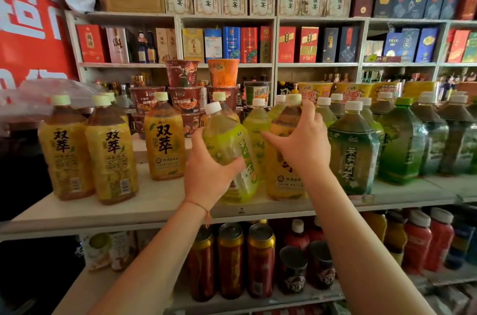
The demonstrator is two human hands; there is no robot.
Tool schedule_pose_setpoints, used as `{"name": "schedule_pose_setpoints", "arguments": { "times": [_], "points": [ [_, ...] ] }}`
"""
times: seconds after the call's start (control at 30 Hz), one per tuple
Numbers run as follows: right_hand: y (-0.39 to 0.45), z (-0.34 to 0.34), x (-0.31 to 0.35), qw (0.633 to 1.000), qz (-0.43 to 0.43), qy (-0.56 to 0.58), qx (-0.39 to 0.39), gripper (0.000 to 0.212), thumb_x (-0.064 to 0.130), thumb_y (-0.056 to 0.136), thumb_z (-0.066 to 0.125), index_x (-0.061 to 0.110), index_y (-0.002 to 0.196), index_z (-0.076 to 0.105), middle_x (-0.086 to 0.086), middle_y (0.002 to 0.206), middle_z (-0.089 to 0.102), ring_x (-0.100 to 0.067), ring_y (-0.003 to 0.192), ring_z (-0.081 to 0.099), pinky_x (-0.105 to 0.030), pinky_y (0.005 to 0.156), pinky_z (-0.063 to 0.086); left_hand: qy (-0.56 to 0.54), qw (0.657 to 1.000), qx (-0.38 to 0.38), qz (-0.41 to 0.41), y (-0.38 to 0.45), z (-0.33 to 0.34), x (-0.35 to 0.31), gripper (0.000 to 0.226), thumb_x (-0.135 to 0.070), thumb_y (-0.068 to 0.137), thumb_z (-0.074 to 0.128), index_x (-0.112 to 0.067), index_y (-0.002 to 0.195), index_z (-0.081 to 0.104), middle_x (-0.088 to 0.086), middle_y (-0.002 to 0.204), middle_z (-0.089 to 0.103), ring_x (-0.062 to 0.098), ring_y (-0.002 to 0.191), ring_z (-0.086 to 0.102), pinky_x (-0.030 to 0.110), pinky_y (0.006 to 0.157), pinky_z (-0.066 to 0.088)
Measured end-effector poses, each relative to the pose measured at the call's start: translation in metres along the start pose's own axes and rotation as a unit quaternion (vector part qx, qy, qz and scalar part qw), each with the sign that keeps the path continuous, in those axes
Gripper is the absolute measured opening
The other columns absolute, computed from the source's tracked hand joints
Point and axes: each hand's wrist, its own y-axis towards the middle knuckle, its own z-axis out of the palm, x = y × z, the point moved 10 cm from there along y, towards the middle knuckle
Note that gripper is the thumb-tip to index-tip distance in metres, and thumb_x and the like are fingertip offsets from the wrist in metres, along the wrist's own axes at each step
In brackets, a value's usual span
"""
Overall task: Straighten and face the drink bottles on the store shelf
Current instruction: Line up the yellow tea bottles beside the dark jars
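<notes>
Yellow-green is the colour of the tea bottle (228, 152) that matters right now. It's dead centre on the shelf (160, 207), leaning over toward 11 o'clock with its label twisted off toward 3 o'clock, so it's clearly not faced yet. The left hand (210, 175) has its fingers and thumb wrapped round the lower body, I'd guess because that's the easiest spot to twist it upright from. At 3 o'clock of it, touching, sits an amber bottle (282, 159); the right hand (303, 144) lies spread against its shoulder, fingertips up near the cap, probably steadying it so it doesn't topple while the neighbour gets turned. Over at 9 o'clock three yellow bottles (111, 152) already stand straight with labels out, and dark green ones (355, 154) fill 3 o'clock.
</notes>
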Motion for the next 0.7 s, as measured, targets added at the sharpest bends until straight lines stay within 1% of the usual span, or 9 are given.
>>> {"name": "schedule_pose_setpoints", "arguments": {
  "times": [0.1, 0.23, 0.3, 0.37, 0.43, 0.53, 0.57, 0.63, 0.7],
  "points": [
    [0.004, 0.003, -0.017, 0.994, -0.002, 0.097, 0.054, 0.104, 0.063, 0.064, 0.083, 0.027, 0.147, 0.032, -0.005, 0.136, 0.049, -0.024, 0.122, 0.05, -0.038, 0.092, 0.048, 0.015, 1.0, 0.003, 0.005, -0.004, 0.005, -0.006, 0.104, -0.056, 0.064, 0.081, -0.03, 0.149, 0.026, -0.008, 0.131, 0.054, 0.019, 0.111, 0.061, 0.046, 0.09, 0.058],
    [0.001, 0.011, -0.032, 0.975, 0.014, 0.193, 0.107, 0.094, 0.058, 0.063, 0.085, 0.026, 0.139, 0.041, 0.002, 0.133, 0.053, -0.017, 0.12, 0.052, -0.034, 0.09, 0.048, 0.026, 1.0, 0.005, 0.011, -0.009, 0.012, -0.006, 0.097, -0.046, 0.071, 0.084, -0.032, 0.149, 0.029, -0.009, 0.133, 0.053, 0.017, 0.113, 0.06, 0.04, 0.091, 0.056],
    [-0.004, 0.018, -0.039, 0.958, 0.035, 0.254, 0.125, 0.087, 0.053, 0.063, 0.087, 0.029, 0.133, 0.041, 0.005, 0.125, 0.059, -0.015, 0.113, 0.058, -0.032, 0.084, 0.051, 0.035, 0.999, 0.005, 0.015, -0.012, 0.018, -0.009, 0.098, -0.046, 0.072, 0.084, -0.029, 0.151, 0.03, -0.006, 0.138, 0.052, 0.017, 0.119, 0.057, 0.035, 0.093, 0.051],
    [-0.009, 0.024, -0.046, 0.946, 0.047, 0.29, 0.136, 0.089, 0.049, 0.064, 0.088, 0.028, 0.135, 0.039, 0.007, 0.121, 0.061, -0.014, 0.109, 0.06, -0.033, 0.083, 0.054, 0.037, 0.999, 0.003, 0.021, -0.017, 0.021, -0.012, 0.097, -0.047, 0.073, 0.083, -0.027, 0.152, 0.031, -0.006, 0.141, 0.052, 0.015, 0.122, 0.054, 0.031, 0.094, 0.048],
    [-0.014, 0.028, -0.057, 0.942, 0.061, 0.303, 0.128, 0.089, 0.047, 0.066, 0.088, 0.025, 0.137, 0.039, 0.008, 0.118, 0.06, -0.015, 0.109, 0.061, -0.035, 0.084, 0.055, 0.04, 0.999, -0.005, 0.02, -0.023, 0.019, -0.011, 0.092, -0.054, 0.076, 0.079, -0.026, 0.151, 0.034, -0.008, 0.137, 0.055, 0.012, 0.117, 0.056, 0.029, 0.091, 0.049],
    [-0.02, 0.022, -0.059, 0.939, 0.07, 0.329, 0.076, 0.083, 0.046, 0.07, 0.087, 0.026, 0.135, 0.04, 0.014, 0.113, 0.057, -0.011, 0.106, 0.06, -0.034, 0.086, 0.055, 0.172, 0.985, 0.003, 0.012, -0.03, 0.015, -0.01, 0.104, -0.088, 0.072, 0.054, -0.03, 0.154, 0.029, -0.001, 0.14, 0.054, 0.019, 0.117, 0.06, 0.037, 0.085, 0.058],
    [-0.021, 0.017, -0.051, 0.939, 0.055, 0.333, 0.06, 0.081, 0.047, 0.069, 0.087, 0.028, 0.133, 0.04, 0.014, 0.114, 0.057, -0.009, 0.106, 0.059, -0.033, 0.086, 0.056, 0.204, 0.979, 0.015, -0.007, -0.031, 0.015, -0.007, 0.108, -0.092, 0.071, 0.048, -0.03, 0.156, 0.025, 0.004, 0.143, 0.051, 0.022, 0.118, 0.059, 0.038, 0.085, 0.058],
    [-0.02, 0.0, -0.03, 0.939, 0.022, 0.341, 0.047, 0.074, 0.05, 0.069, 0.086, 0.032, 0.127, 0.043, 0.014, 0.114, 0.059, -0.006, 0.103, 0.061, -0.03, 0.083, 0.056, 0.214, 0.975, 0.035, -0.039, -0.03, 0.018, -0.002, 0.111, -0.092, 0.07, 0.048, -0.03, 0.158, 0.021, 0.009, 0.146, 0.047, 0.026, 0.122, 0.057, 0.04, 0.089, 0.055],
    [-0.017, -0.024, -0.01, 0.927, 0.0, 0.371, 0.046, 0.062, 0.052, 0.071, 0.082, 0.031, 0.12, 0.049, 0.013, 0.107, 0.064, -0.003, 0.096, 0.065, -0.03, 0.078, 0.058, 0.19, 0.98, 0.05, -0.041, -0.028, 0.021, -0.002, 0.112, -0.097, 0.067, 0.047, -0.034, 0.156, 0.023, 0.005, 0.141, 0.052, 0.024, 0.121, 0.056, 0.045, 0.094, 0.055]
  ]
}}
